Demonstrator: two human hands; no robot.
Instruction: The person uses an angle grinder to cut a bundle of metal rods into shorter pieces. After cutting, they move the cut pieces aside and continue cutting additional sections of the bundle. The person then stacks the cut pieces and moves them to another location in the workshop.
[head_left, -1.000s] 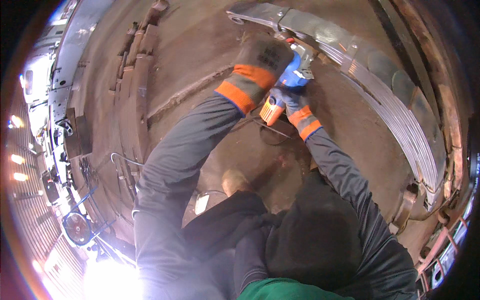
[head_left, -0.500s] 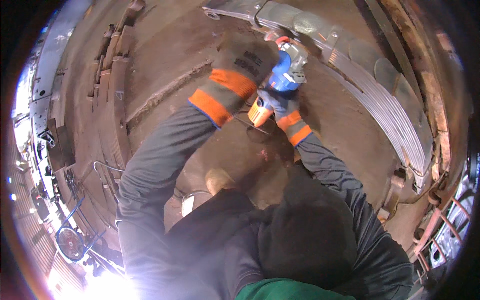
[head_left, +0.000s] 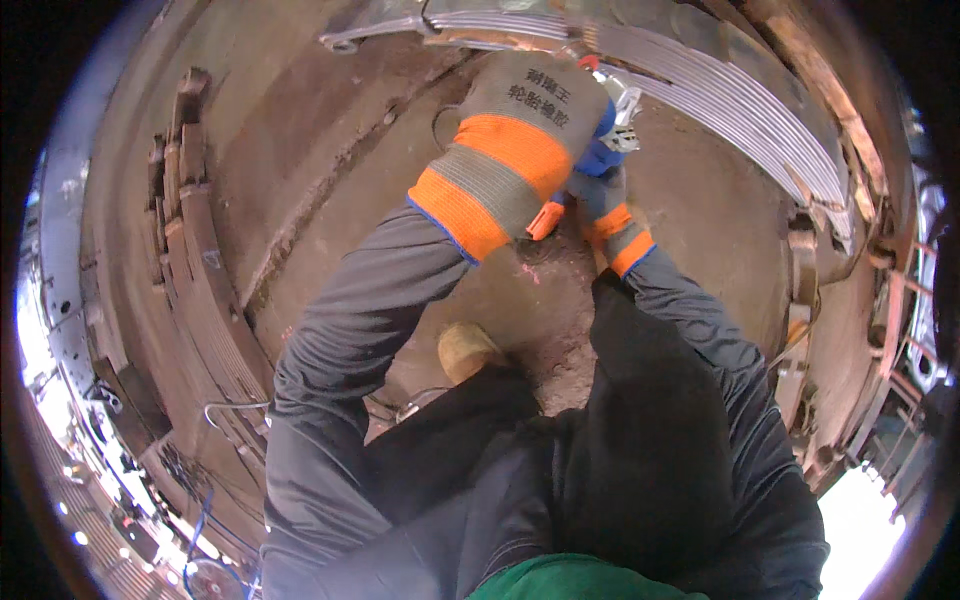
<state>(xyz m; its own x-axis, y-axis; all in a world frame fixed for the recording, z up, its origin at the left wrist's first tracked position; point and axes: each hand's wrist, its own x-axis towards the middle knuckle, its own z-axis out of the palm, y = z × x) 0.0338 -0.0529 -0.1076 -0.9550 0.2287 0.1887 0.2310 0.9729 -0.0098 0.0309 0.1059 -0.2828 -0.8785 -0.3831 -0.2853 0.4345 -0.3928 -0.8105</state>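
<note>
An angle grinder (head_left: 604,152) with a blue body, orange rear and silver guard is at the top centre, its front close to a curved steel leaf-spring stack (head_left: 720,108). My left hand (head_left: 530,115), in a grey glove with orange bands, is closed on the grinder's front part and hides much of it. My right hand (head_left: 600,197), gloved alike, grips the body further back, below the left. Whether the disc touches the spring I cannot tell.
More rusty spring stacks (head_left: 200,240) lie along the left, beside a cable (head_left: 235,406). My boot (head_left: 465,350) stands on the dirty floor (head_left: 380,200). Timber (head_left: 840,120) and a red metal rack (head_left: 890,320) are at the right; a blue-framed fan (head_left: 210,578) is lower left.
My view has shifted, so the spring stack sits higher in the picture. My left glove now covers more of the grinder, whose orange end shows less. Both hands keep hold of it.
</note>
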